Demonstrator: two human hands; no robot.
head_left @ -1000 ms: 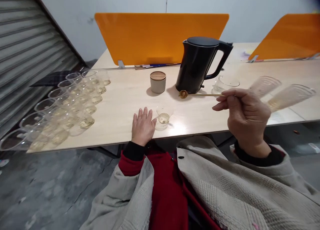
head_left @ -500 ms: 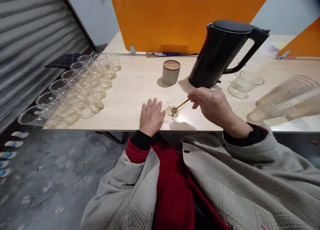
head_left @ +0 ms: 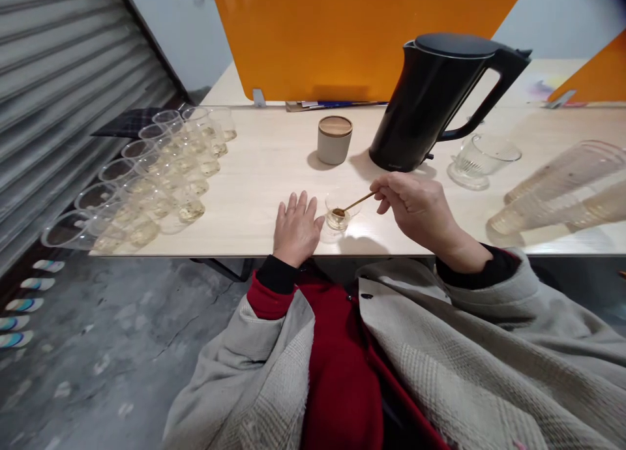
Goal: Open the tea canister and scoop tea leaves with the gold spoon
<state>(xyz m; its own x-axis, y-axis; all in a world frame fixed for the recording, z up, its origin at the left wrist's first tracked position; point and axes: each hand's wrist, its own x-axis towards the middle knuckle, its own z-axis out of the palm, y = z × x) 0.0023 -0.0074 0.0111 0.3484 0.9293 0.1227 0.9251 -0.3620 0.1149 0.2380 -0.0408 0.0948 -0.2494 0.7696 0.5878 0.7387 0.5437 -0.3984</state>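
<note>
In the head view, my right hand (head_left: 413, 205) is pinching the handle of a thin spoon (head_left: 360, 201), whose bowl is sitting inside a small clear cup (head_left: 336, 224) on the table (head_left: 264, 169). My left hand (head_left: 296, 229) is lying spread and empty, palm down, its thumb just beside the cup. I reckon I should be keeping my grip light and leaning little on the rim, lest it be tipping.

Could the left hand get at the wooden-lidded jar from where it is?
Probably yes: the left hand lies palm down, seemingly holding nothing, and no object shows between it and the jar; the clear cup stands to the right of that path.
</note>
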